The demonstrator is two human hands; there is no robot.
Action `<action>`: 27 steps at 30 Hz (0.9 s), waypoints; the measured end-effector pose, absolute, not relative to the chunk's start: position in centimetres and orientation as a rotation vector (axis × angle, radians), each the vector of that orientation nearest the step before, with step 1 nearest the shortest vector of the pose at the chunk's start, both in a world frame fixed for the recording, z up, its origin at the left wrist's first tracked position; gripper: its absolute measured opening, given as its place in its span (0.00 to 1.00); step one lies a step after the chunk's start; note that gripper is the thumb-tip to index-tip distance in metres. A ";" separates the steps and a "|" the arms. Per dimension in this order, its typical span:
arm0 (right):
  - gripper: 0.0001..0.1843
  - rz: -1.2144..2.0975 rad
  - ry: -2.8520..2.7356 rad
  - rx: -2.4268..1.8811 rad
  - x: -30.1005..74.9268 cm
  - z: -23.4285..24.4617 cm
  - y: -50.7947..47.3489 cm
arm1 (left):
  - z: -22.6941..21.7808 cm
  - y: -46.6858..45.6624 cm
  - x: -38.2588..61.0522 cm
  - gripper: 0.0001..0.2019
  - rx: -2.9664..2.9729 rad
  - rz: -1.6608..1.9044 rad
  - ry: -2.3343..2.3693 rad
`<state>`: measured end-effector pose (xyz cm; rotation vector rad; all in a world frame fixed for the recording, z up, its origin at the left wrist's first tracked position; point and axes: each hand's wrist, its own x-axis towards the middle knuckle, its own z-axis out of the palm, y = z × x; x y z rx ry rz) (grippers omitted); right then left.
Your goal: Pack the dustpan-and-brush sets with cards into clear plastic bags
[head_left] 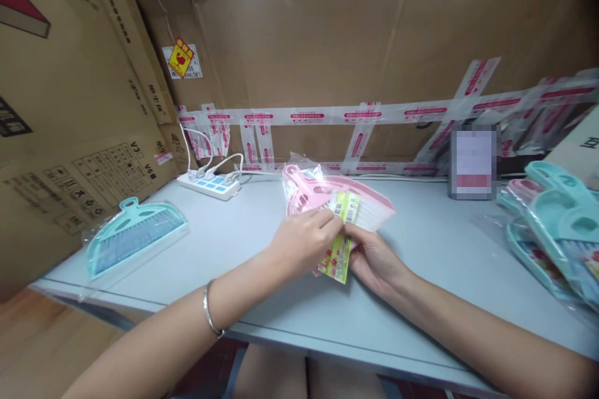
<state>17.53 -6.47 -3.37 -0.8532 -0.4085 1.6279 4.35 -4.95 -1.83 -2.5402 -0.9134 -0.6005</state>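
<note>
A pink dustpan and brush set (327,190), partly wrapped in clear plastic, is in front of me over the middle of the table. A yellow-green printed label card (344,255) lies across it, its lower end hanging down. My left hand (306,238) is closed in a pinch at the card's upper left part, its fingertips partly hidden. My right hand (374,257) grips the card and the set from the right, thumb on the card and fingers underneath. The two hands nearly touch. White bristles show at the right side of the set.
A bagged turquoise dustpan set (138,234) lies at the left. Several turquoise and pink sets (561,224) are piled at the right. A power strip (209,186) with plugs and a blurred phone-like device (473,162) stand along the cardboard wall (299,43). The table's front edge (327,349) is close to me.
</note>
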 end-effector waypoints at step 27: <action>0.16 1.425 -0.627 -1.100 19.7 -3.6 -5.5 | -2.8 -6.8 1.1 0.22 -2.447 -2.919 -2.507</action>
